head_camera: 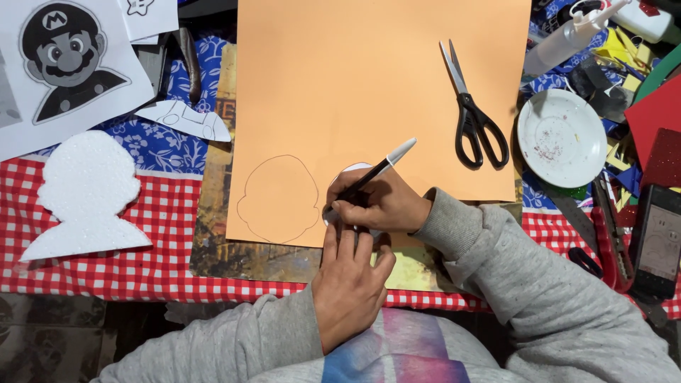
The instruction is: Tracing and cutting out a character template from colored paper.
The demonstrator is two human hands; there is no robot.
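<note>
white foam cutout (85, 195) lies far left, untouched. left hand (351, 284) has fingers flat, pinning a white paper template (352, 170) on the orange sheet (369, 92). right hand (379, 206) pinches a pen (376, 170), tip at the template edge. risk: lighter pressure lets the template slip, skewing the outline. scissors (472, 113) idle right.

Red-checked tablecloth (163, 213) over blue floral cloth (159, 145) — dark floor (42, 326) beneath.
</note>
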